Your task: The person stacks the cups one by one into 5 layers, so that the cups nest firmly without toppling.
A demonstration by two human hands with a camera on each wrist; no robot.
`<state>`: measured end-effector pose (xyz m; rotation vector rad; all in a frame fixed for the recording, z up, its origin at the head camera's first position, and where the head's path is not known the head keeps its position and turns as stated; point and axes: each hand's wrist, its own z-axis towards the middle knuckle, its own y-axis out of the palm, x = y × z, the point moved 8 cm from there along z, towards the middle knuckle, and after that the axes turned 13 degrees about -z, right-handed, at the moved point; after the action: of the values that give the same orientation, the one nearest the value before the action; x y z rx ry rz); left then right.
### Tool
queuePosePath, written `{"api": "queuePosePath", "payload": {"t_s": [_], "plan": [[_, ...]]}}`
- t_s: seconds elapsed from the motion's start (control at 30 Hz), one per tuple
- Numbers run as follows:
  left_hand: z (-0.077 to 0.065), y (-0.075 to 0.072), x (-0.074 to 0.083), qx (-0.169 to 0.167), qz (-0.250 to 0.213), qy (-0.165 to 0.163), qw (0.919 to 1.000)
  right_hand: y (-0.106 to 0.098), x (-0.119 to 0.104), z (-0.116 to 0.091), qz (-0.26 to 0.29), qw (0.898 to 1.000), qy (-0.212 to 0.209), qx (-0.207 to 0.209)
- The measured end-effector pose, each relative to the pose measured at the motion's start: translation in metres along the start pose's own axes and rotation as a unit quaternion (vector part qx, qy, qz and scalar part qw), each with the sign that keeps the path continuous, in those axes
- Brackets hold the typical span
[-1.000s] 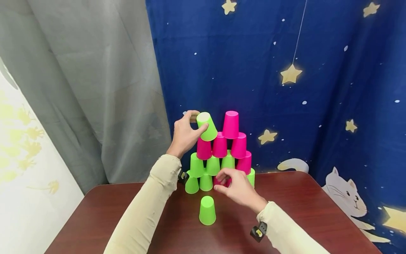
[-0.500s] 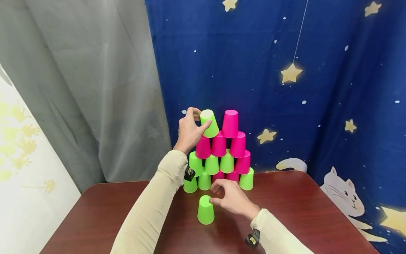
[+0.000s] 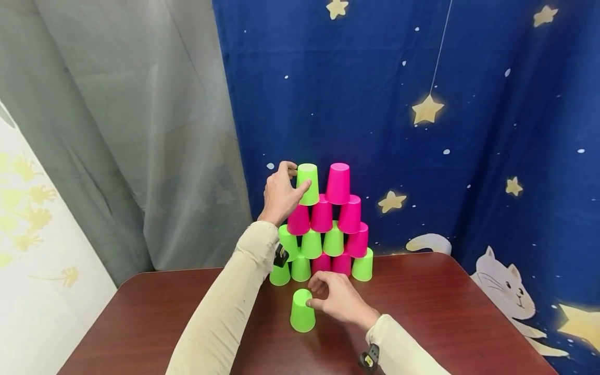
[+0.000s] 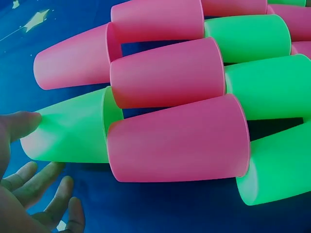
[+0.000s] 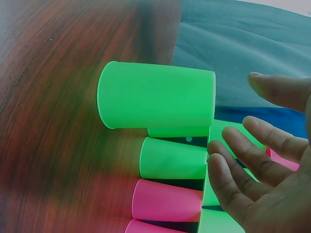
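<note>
A green cup (image 3: 307,185) stands upside down at the left of the top row of a stack of cups. My left hand (image 3: 279,194) pinches it, thumb on the near side and fingers reaching behind. In the left wrist view, the thumb (image 4: 22,125) lies on the green cup (image 4: 73,131), whose rim rests on two pink cups. A lone green cup (image 3: 302,312) is upside down on the table in front of the stack. My right hand (image 3: 338,299) hovers beside its top, fingers loosely bent and holding nothing. The right wrist view has a gap between those fingers and the cup (image 5: 158,95).
Beside the held cup stands a pink cup (image 3: 338,183) on the top row. Pink cups (image 3: 321,214) and green cups (image 3: 311,244) make up the rows below. The stack stands near the back edge of the dark red table (image 3: 422,307), before a blue star curtain (image 3: 375,104).
The green cup in my left hand has gone from tilted to upright on the top row, shifting slightly right. My right hand has come down and left, from the stack to the lone green cup.
</note>
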<state>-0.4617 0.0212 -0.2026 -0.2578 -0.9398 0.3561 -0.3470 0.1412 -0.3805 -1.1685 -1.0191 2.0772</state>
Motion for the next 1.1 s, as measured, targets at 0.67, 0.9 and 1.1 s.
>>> {"api": "queuePosePath", "payload": {"t_s": [0.67, 0.9, 1.1], "plan": [[-0.031, -0.037, -0.017, -0.015, 0.016, -0.026, 0.9994, 0.017, -0.001, -0.002, -0.068, 0.997, -0.015, -0.010], [-0.054, -0.051, -0.026, -0.033, 0.036, -0.015, 0.9987, 0.022, -0.001, -0.002, -0.080, 0.997, -0.015, -0.001], [-0.080, -0.057, -0.032, -0.040, 0.040, 0.011, 0.9984, 0.026, 0.001, -0.001, -0.071, 0.997, -0.010, 0.007]]}}
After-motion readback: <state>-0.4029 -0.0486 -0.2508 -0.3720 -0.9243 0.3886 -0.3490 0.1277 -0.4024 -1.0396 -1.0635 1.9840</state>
